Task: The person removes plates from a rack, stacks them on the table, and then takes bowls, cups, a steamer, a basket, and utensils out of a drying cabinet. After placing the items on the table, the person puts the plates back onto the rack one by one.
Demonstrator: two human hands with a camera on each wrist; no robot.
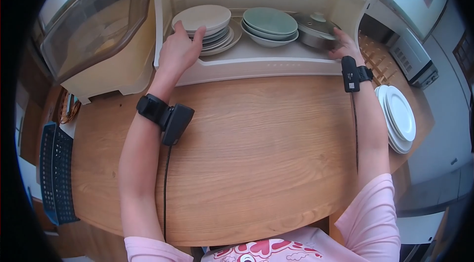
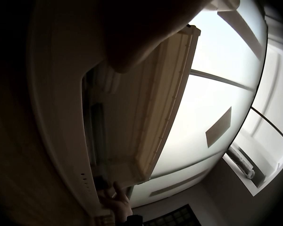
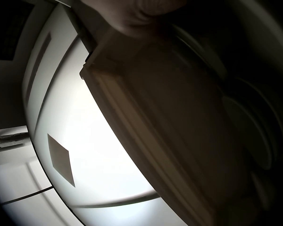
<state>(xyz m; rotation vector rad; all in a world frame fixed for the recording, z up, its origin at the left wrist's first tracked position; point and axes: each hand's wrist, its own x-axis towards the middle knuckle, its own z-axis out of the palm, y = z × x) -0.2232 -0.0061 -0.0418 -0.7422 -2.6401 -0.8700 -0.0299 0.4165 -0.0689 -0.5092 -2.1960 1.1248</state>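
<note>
In the head view my left hand (image 1: 182,51) is at the front of a stack of white plates (image 1: 206,17), thumb and fingers spread right at its rim. Some darker-edged dishes sit lower in that stack. Over on the right, my right hand (image 1: 347,46) is beside a lidded pot (image 1: 316,30), its fingers spread and overlapping the pot's right side. The left wrist view shows the right hand (image 2: 117,203) with fingers apart at the cabinet's far end. Between the hands stands a stack of green and white bowls (image 1: 270,21). All these dishes sit inside a cream cabinet (image 1: 261,67).
A transparent brown-edged lid (image 1: 94,25) stands raised at the left. White plates (image 1: 401,114) lean near a wooden rack (image 1: 377,59) on the right, with a white appliance (image 1: 414,57) behind. A dark blue basket (image 1: 57,173) hangs by the left edge of the wooden table (image 1: 256,153).
</note>
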